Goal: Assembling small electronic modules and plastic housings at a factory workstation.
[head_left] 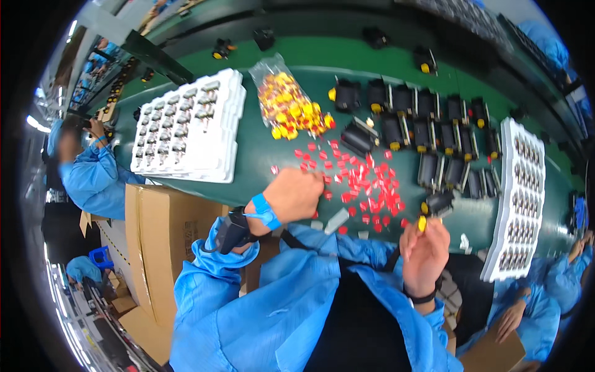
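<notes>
My left hand (pixel 296 194) is over the table at the near-left edge of a scatter of small red pieces (pixel 373 192). Its fingers are curled downward, and whatever they may hold is hidden beneath them. At the table's near edge, my right hand (pixel 426 253) pinches a small yellow part (pixel 422 224) between thumb and finger. Just beyond those fingertips lies a black housing (pixel 439 202) with a yellow end. Farther off, a clear plastic bag (pixel 271 69) spills yellow and red parts onto the green table (pixel 263 162).
Rows of black housings (pixel 426 133) fill the right half. White trays of small metal parts stand at the left (pixel 230 118) and right (pixel 496 248). A grey strip (pixel 336 221) lies near the front edge. Cardboard boxes (pixel 161 242) stand at lower left. Co-workers in blue sit on both sides.
</notes>
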Available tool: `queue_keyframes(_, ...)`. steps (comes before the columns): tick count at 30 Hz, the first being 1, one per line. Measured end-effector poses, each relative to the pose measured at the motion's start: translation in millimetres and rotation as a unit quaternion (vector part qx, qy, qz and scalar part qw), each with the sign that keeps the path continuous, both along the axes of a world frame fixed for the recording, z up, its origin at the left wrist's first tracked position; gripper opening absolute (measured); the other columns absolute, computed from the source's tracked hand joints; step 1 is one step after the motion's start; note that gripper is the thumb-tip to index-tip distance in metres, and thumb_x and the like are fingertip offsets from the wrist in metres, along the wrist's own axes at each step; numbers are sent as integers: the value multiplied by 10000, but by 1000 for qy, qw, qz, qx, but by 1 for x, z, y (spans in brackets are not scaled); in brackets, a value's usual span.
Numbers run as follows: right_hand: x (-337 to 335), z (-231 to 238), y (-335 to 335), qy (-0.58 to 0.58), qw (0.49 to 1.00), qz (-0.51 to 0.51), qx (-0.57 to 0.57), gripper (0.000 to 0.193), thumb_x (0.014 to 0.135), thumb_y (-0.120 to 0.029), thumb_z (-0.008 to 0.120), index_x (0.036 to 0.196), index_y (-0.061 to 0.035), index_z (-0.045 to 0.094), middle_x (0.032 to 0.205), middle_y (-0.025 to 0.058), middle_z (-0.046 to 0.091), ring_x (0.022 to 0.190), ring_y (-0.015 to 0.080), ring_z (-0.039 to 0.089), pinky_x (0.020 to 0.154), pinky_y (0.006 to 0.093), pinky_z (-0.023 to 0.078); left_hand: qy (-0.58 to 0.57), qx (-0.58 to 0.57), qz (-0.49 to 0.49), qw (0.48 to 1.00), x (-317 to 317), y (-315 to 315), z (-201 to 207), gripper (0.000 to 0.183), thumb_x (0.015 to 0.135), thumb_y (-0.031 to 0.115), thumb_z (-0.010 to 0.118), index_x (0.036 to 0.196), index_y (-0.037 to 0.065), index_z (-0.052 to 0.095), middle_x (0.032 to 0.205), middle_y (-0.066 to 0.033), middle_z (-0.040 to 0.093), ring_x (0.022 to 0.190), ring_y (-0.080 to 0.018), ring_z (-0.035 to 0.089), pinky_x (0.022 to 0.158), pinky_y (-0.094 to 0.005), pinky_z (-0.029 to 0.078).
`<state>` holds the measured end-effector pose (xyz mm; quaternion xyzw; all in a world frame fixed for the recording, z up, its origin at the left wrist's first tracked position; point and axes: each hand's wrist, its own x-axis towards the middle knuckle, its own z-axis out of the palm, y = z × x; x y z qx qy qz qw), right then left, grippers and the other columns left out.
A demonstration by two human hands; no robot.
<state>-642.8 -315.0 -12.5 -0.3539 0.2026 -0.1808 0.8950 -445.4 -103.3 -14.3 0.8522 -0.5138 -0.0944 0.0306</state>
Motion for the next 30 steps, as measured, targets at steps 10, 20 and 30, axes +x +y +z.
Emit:
queue_keyframes(10, 5, -8, -23, -5, 994, -74, -76, 234, 987, -167, 538, 826, -4, 491, 594, 127, 506, 449, 182, 457, 393, 276, 344, -224, -103, 283, 927, 236, -10, 92, 424, 914, 410, 596, 768, 21, 685, 750, -226, 669, 769, -426, 662, 705, -517, 535)
queue_keyframes(20, 17, -2, -10, 4, 987, -51, -152, 142, 934, -48, 593, 839, 55, 614, 671, 131, 624, 534, 178, 587, 481, 277, 448, -56, -191, 181, 963, 342, 4, 39, 349, 724, 187, 854, 927, 13, 630, 785, -48, 631, 689, -136, 595, 635, -272, 461)
queue_keyframes(30, 55, 40, -13, -84, 927, 75, -358, 92, 914, 21, 619, 859, 81, 664, 746, 116, 678, 612, 139, 634, 555, 249, 489, 545, -344, 155, 749, 24, -46, 81, 307, 738, -46, 830, 928, -3, 593, 850, 9, 633, 779, -45, 601, 608, -213, 478)
